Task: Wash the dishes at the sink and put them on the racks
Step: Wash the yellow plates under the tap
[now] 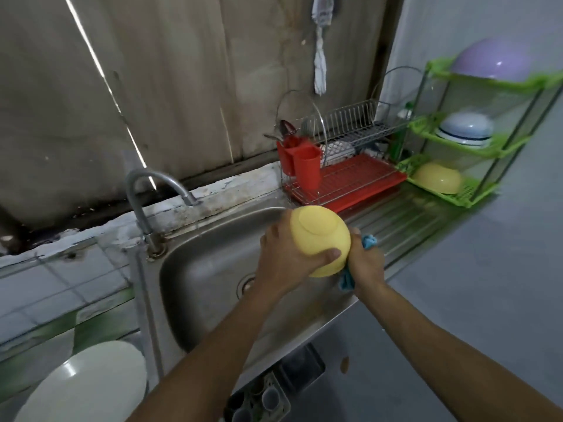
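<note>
A weathered grey wall (182,86) fills the back of my feed, with a tiled counter (45,284) running under it on the left. At the lower left corner I see a white plate (91,385), blurred and partly cut off by the frame. Next along, a curved metal faucet (143,190) rises from the back rim of the steel sink (207,269) and arches over the basin; I cannot tell whether water is running. Over the right part of the basin, the left hand (283,257) grips the yellow bowl (320,236), with the thumb laid across its outer wall and the fingers wrapped behind. The bowl is held off the sink floor, tipped so its base faces the camera. Just right of it, the right hand (365,263) is curled round a blue cloth (369,241) and presses it against the bowl's far side; cloth sticks out above and below the fist. Behind the hands, a wire dish rack (350,178) with a red tray stands on the drainboard, with a red cutlery holder (304,166) hooked on its left end and a pale rag (320,56) hanging on the wall above. Farther right stands a green shelf rack (457,190) in three tiers: a matching bowl (438,178) upside down on the bottom, a white bowl (466,130) upside down in the middle, and a purple bowl (493,59) upside down on top.
</note>
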